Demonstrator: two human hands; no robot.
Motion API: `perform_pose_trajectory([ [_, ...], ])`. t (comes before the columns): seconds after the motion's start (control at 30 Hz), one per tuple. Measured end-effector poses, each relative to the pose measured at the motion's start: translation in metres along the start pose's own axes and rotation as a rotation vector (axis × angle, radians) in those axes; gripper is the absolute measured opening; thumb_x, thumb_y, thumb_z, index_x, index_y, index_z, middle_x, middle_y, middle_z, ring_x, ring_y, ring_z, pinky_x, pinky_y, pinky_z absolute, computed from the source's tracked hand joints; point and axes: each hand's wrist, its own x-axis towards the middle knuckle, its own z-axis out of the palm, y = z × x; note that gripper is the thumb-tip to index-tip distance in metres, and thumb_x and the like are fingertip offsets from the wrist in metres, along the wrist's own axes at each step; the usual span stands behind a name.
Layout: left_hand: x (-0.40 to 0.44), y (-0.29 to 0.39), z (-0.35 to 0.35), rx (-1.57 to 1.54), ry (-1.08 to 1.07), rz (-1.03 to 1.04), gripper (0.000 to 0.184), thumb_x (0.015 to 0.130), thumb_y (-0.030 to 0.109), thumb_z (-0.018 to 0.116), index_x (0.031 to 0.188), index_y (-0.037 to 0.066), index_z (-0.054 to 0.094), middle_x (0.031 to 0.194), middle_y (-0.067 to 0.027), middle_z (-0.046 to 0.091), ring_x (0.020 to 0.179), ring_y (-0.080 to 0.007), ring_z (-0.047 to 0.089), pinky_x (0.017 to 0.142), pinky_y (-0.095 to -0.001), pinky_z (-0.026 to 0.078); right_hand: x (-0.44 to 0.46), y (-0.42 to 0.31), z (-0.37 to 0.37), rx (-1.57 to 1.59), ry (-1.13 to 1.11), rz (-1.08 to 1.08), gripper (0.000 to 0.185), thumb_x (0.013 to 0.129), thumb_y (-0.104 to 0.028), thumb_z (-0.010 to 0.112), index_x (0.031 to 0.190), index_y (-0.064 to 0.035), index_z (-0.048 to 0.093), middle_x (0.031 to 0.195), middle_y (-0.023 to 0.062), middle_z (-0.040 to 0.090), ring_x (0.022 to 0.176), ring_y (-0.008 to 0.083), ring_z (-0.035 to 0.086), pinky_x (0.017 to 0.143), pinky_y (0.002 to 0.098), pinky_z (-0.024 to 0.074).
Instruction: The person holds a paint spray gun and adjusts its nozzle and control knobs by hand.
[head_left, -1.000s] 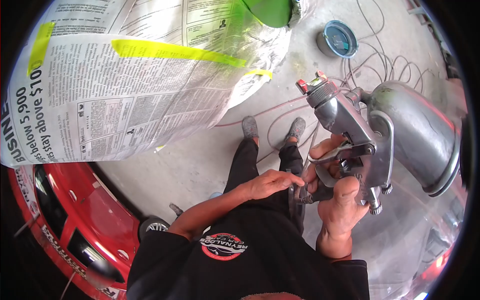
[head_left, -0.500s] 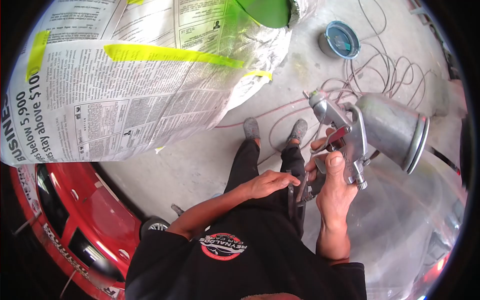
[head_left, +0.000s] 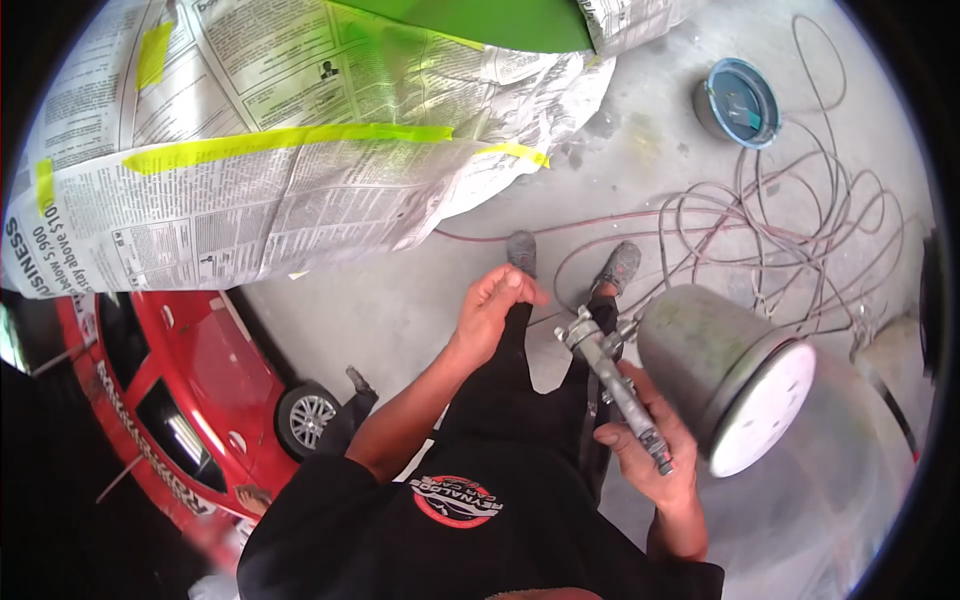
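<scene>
- Right hand (head_left: 662, 455): fingers wrapped round spray gun (head_left: 622, 392), in front of body; metal cup (head_left: 690, 350) attached.
- Left hand (head_left: 492, 315): apart from gun, fingers partly curled; cannot tell if holding anything.
- Blue bucket (head_left: 709, 118) beyond, near coiled hose.

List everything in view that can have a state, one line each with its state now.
Spray gun: tilted, gripped
Right hand: closed on the spray gun
Left hand: raised, partly curled, visibly empty
Gun cup: attached, end covered, tilted
Hose: loosely looped on the floor
Bucket: upright, uncovered
Newspaper: wrinkled, taped, partly green-tinted
Yellow tape: stuck down
Green panel: partly exposed
Red car: standing, doors apparently shut
</scene>
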Motion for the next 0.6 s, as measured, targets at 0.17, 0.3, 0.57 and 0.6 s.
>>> perform_pose_trajectory([
  [0.17,0.02,-0.002,0.034,0.006,-0.006,0.076,0.041,0.111,0.031,0.045,0.082,0.003,0.056,0.09,-0.0142,0.067,0.093,-0.0262,0.066,0.096,-0.0437,0.05,-0.004,0.028,-0.026,-0.026,-0.204,-0.002,0.075,0.085,-0.03,0.085,0.146,-0.0053,0.049,0.133,0.0106,0.061,0.118,0.026,0.061,0.102,0.0387,0.0465],
  [0.3,0.03,-0.005,0.069,-0.155,0.035,0.034,0.031,0.111,0.027,0.045,0.094,0.004,0.056,0.097,-0.0143,0.068,0.092,-0.0244,0.066,0.094,-0.0405,0.052,-0.006,0.04,-0.04,0.057,-0.229,0.013,0.068,0.085,-0.031,0.084,0.14,-0.0061,0.054,0.13,0.0104,0.063,0.121,0.0293,0.06,0.103,0.0419,0.046],
  [0.57,0.033,0.021,0.087,-0.108,0.029,0.13,0.027,0.109,0.021,0.048,0.126,0.001,0.056,0.086,-0.0042,0.059,0.082,-0.0161,0.06,0.085,-0.0347,0.051,0.007,0.032,-0.057,-0.025,-0.185,-0.102,0.061,0.082,-0.017,0.086,0.133,0.0033,0.058,0.113,0.0102,0.067,0.097,0.0191,0.062,0.086,0.032,0.0509],
  [0.6,0.033,0.027,0.085,-0.111,0.014,0.134,0.028,0.109,0.021,0.048,0.128,0.001,0.056,0.084,-0.0033,0.057,0.079,-0.0154,0.058,0.084,-0.0346,0.051,0.008,0.032,-0.056,0.003,-0.155,-0.112,0.061,0.081,-0.016,0.086,0.132,0.0043,0.059,0.109,0.0093,0.067,0.089,0.0161,0.062,0.081,0.0299,0.0512],
])
